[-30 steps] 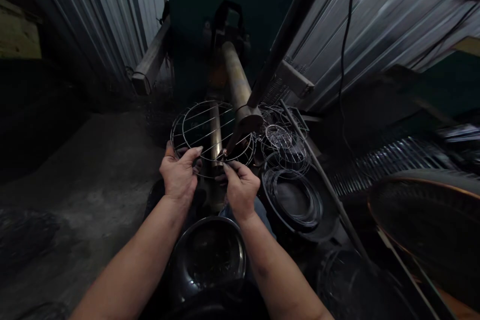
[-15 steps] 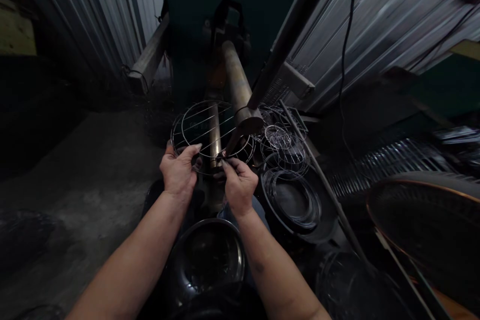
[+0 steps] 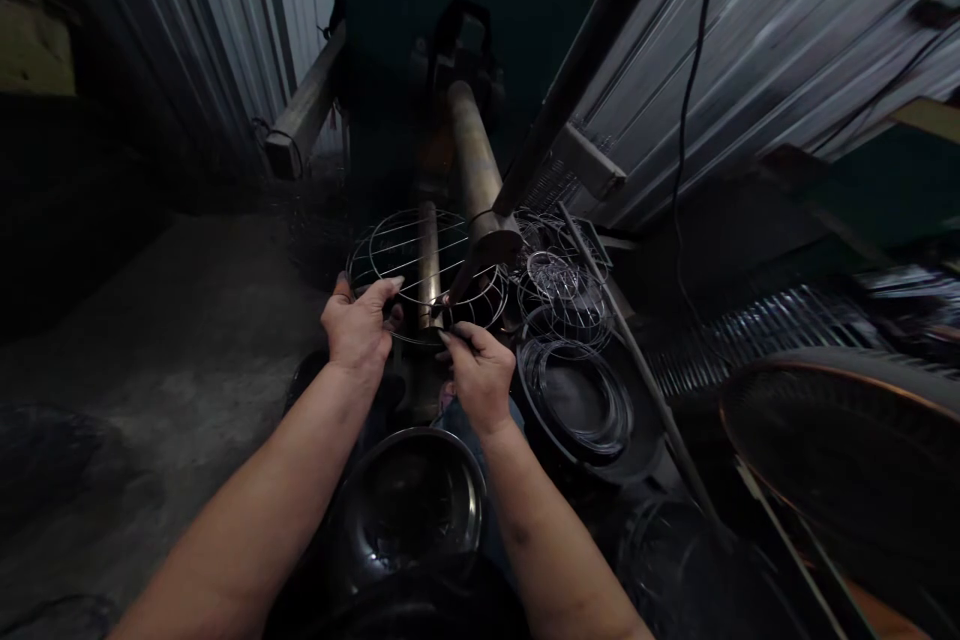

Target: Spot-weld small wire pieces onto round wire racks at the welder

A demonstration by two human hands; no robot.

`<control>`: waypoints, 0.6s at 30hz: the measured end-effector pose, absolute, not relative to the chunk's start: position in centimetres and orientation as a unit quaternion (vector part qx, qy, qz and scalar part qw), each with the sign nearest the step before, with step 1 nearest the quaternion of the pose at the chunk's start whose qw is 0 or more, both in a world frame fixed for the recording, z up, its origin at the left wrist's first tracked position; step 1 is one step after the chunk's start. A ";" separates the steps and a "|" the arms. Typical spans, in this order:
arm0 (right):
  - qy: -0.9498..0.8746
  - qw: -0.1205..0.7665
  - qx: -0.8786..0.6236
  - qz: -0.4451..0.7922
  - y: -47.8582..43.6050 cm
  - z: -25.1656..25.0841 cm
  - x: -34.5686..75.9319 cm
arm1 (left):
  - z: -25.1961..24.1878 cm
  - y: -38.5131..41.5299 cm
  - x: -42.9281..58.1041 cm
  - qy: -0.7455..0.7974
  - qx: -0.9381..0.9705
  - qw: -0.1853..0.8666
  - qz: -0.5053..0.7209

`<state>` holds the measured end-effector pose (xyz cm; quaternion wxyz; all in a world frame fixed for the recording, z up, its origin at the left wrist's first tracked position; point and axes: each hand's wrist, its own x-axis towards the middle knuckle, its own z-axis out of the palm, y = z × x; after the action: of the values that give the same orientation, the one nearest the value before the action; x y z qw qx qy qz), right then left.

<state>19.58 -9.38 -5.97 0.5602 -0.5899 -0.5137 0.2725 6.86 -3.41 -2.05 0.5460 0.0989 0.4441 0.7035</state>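
My left hand (image 3: 358, 325) grips the left rim of a round wire rack (image 3: 405, 242), made of rings crossed by parallel wires, with the thumb on top. Its right part passes around and beneath the machine's metal arms. At the rack's near edge, my right hand (image 3: 480, 370) is closed in a pinch; what lies between the fingertips is too small and dark to tell. Just above those fingertips, the pointed end of the upper metal arm (image 3: 478, 155) comes down close to the tip of the lower metal bar (image 3: 429, 265).
A shiny dark bowl (image 3: 416, 500) sits below my forearms. To the right, several wire racks (image 3: 562, 285) are piled beside a pan holding coiled wire rings (image 3: 619, 410). A slanted bar (image 3: 652, 375) runs past them. A large round rim (image 3: 832, 375) stands at far right.
My right hand has drawn slightly down and back from the arm's tip. The left hand keeps its grip on the rack. The view has shifted a little.
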 end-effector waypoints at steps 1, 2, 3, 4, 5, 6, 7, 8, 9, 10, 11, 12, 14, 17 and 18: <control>-0.501 0.568 -0.586 0.287 -9.3 -6.1 19.4 | -2.0 -3.4 6.9 0.443 0.098 0.548 0.703; -0.489 0.575 -0.582 0.302 -9.2 -6.1 19.3 | -2.0 -3.4 6.9 0.443 0.099 0.549 0.702; -0.476 0.583 -0.578 0.316 -9.2 -6.1 19.2 | -1.9 -3.4 6.8 0.443 0.102 0.551 0.700; -0.463 0.590 -0.573 0.330 -9.1 -6.0 19.0 | -1.9 -3.5 6.8 0.443 0.106 0.551 0.700; -0.450 0.597 -0.569 0.344 -9.1 -5.9 18.9 | -1.9 -3.5 6.8 0.443 0.110 0.550 0.699; -0.436 0.602 -0.566 0.356 -9.1 -5.8 18.7 | -1.8 -3.5 6.8 0.443 0.111 0.549 0.700; -0.422 0.609 -0.564 0.366 -9.1 -5.7 18.6 | -1.8 -3.5 6.8 0.441 0.113 0.547 0.702; -0.410 0.615 -0.561 0.372 -9.1 -5.7 18.4 | -1.9 -3.5 6.8 0.439 0.117 0.548 0.703; -0.400 0.621 -0.559 0.376 -9.0 -5.6 18.3 | -1.9 -3.5 6.8 0.437 0.120 0.548 0.703; -0.393 0.626 -0.558 0.377 -9.0 -5.5 18.2 | -2.0 -3.5 6.8 0.436 0.122 0.550 0.702; -0.389 0.629 -0.557 0.377 -8.9 -5.5 18.1 | -2.0 -3.6 6.8 0.438 0.123 0.550 0.701; -0.390 0.631 -0.557 0.373 -8.8 -5.5 18.1 | -2.1 -3.6 6.9 0.439 0.125 0.550 0.700; -0.412 0.625 -0.558 0.358 -8.8 -5.5 18.2 | -2.2 -3.6 6.8 0.441 0.129 0.551 0.696; -0.467 0.600 -0.568 0.315 -9.6 -5.7 18.9 | -2.6 -3.0 6.4 0.459 0.136 0.550 0.685; -0.487 0.589 -0.573 0.296 -10.2 -5.8 19.3 | -2.7 -2.5 6.1 0.470 0.137 0.546 0.680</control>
<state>19.29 -10.16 -5.78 0.5889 -0.5730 -0.4870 0.2962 6.06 -2.50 -2.74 0.5455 0.1374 0.4699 0.6802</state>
